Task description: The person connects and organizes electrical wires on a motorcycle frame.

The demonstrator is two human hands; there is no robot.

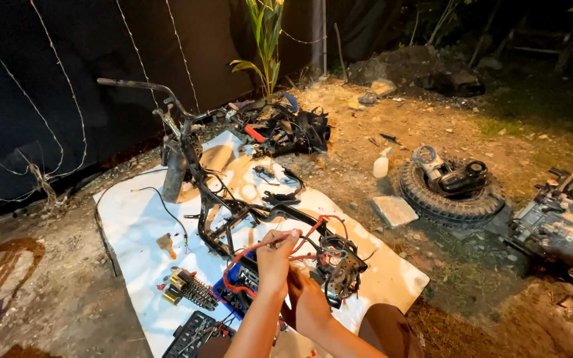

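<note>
A stripped black scooter frame (233, 207) lies on a white sheet (130, 222) on the dirt. My left hand (274, 257) is raised over the frame's near end, fingers pinched on a red wire (235, 264) that loops down to the left. My right hand (298, 286) sits just below and behind the left wrist, mostly hidden; its grip cannot be made out. A tangled wire harness (336, 263) with red and green leads hangs on the frame just right of my hands.
On the sheet lie a coiled shock absorber (190, 289), an open tool case (192, 333) and a small scraper (166, 243). To the right are a tyre (449, 197), an engine (558, 225), a white bottle (381, 164) and a flat stone (394, 211). Black parts (294, 130) are piled behind.
</note>
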